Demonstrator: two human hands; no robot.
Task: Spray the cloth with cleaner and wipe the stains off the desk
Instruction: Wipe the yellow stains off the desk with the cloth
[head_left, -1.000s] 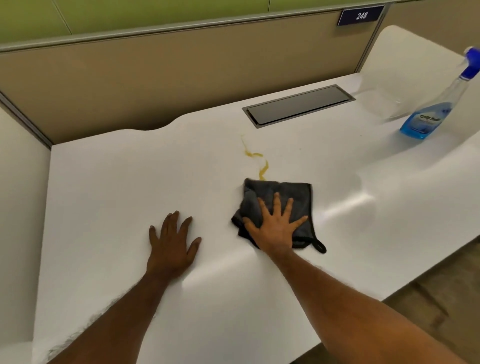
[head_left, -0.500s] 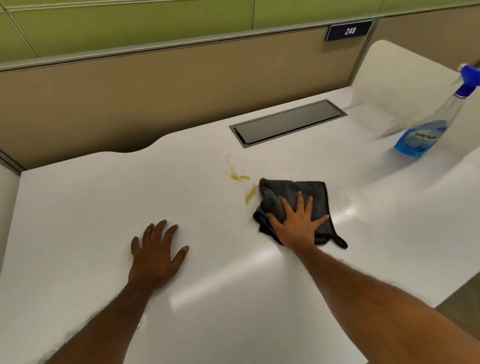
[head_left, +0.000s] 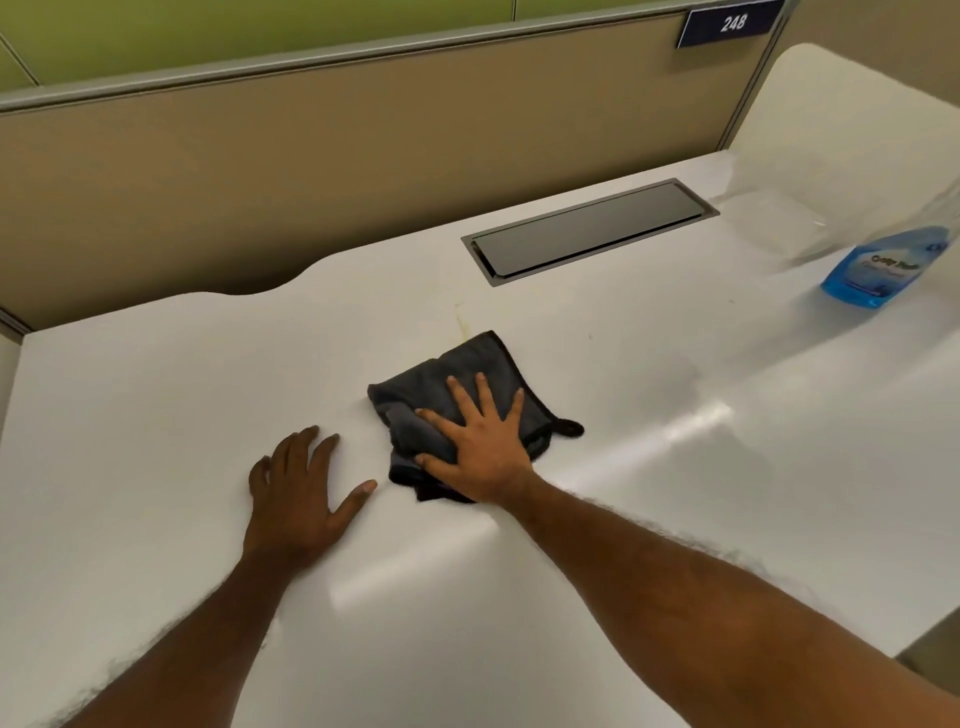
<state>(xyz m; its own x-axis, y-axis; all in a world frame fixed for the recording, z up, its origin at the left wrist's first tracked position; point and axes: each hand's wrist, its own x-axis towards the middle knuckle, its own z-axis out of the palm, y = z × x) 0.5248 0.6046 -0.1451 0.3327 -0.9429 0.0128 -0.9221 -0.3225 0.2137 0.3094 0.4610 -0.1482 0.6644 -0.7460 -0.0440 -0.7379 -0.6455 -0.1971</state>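
Observation:
A dark grey cloth (head_left: 457, 374) lies crumpled on the white desk (head_left: 156, 415), near the middle. My right hand (head_left: 478, 441) presses flat on its near half, fingers spread. My left hand (head_left: 298, 488) rests palm down on the bare desk just left of the cloth, holding nothing. Only a faint yellowish streak (head_left: 459, 319) shows just beyond the cloth's far edge. The blue cleaner spray bottle (head_left: 883, 270) stands at the right edge of view, its top cut off.
A dark rectangular cable hatch (head_left: 589, 228) is set into the desk behind the cloth. A beige partition (head_left: 311, 171) with a "248" sign (head_left: 732, 23) runs along the back. The desk's front edge drops off at the lower right.
My right hand has slid the cloth left over the yellow stain, which now shows only as a faint streak. The left hand has stayed flat on the desk.

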